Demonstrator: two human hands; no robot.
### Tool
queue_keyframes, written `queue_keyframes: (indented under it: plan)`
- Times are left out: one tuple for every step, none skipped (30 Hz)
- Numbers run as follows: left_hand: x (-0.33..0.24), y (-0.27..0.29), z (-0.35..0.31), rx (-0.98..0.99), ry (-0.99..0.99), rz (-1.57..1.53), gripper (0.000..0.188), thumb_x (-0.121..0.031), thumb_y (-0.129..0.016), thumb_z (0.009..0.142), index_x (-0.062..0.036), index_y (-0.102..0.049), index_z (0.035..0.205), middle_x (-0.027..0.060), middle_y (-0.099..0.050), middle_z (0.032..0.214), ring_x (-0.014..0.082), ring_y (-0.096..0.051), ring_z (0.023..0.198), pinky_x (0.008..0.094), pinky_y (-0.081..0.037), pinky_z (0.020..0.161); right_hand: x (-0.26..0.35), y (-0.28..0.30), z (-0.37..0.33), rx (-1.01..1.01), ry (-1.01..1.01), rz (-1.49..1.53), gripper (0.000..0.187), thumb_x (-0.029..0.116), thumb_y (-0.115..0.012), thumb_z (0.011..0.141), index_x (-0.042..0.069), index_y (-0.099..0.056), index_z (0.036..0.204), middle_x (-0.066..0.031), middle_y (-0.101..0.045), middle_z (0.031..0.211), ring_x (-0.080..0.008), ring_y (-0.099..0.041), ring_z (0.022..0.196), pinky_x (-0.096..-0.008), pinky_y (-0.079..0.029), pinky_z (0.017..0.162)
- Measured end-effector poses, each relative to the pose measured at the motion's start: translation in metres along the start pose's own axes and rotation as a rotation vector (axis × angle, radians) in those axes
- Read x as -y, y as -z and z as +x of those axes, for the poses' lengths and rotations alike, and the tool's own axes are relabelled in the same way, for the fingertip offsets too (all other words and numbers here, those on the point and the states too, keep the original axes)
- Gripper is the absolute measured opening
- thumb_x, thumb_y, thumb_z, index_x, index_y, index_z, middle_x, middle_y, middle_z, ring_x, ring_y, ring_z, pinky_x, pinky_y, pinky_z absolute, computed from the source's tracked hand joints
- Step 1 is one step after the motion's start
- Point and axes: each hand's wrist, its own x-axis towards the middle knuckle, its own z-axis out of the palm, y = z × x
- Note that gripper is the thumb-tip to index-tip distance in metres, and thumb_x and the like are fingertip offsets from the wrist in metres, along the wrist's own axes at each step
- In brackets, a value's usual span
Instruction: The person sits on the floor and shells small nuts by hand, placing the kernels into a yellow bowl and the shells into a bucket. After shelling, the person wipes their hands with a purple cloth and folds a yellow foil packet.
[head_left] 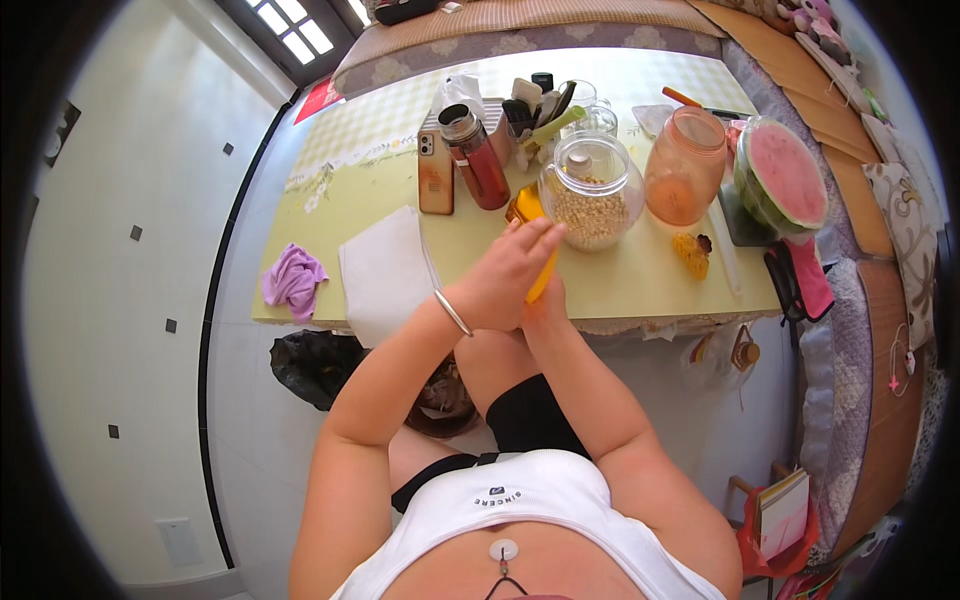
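Note:
My left hand (507, 272) wraps over a yellow corn cob (541, 280) at the table's front edge, a silver bangle on its wrist. My right hand (546, 308) grips the cob from below, mostly hidden under the left hand. Just beyond the hands stands a round glass jar (592, 190) part filled with loose yellow kernels. A short piece of corn cob (692, 252) lies on the yellow-green table (370, 200) to the right.
A white cloth (385, 272), purple rag (292, 278), phone (435, 172) and red flask (478, 158) sit to the left. An orange jar (685, 165), half watermelon (786, 175) and a knife (728, 255) are at the right. A black bag (312, 365) lies on the floor.

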Motion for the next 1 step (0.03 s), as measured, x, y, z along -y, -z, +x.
queue_keyframes:
  plan:
    - [0.0080, -0.0022, -0.0030, -0.051, 0.032, -0.210, 0.081, -0.005, -0.061, 0.069, -0.0104, -0.032, 0.144, 0.0195, -0.039, 0.135, 0.0415, -0.035, 0.128, 0.0578, -0.021, 0.110, -0.0007, 0.0037, 0.0011, -0.017, -0.013, 0.008, 0.050, 0.038, -0.044, 0.098, 0.013, -0.035, 0.140, -0.0082, -0.043, 0.141, -0.0226, -0.045, 0.127, -0.0390, -0.040, 0.105]
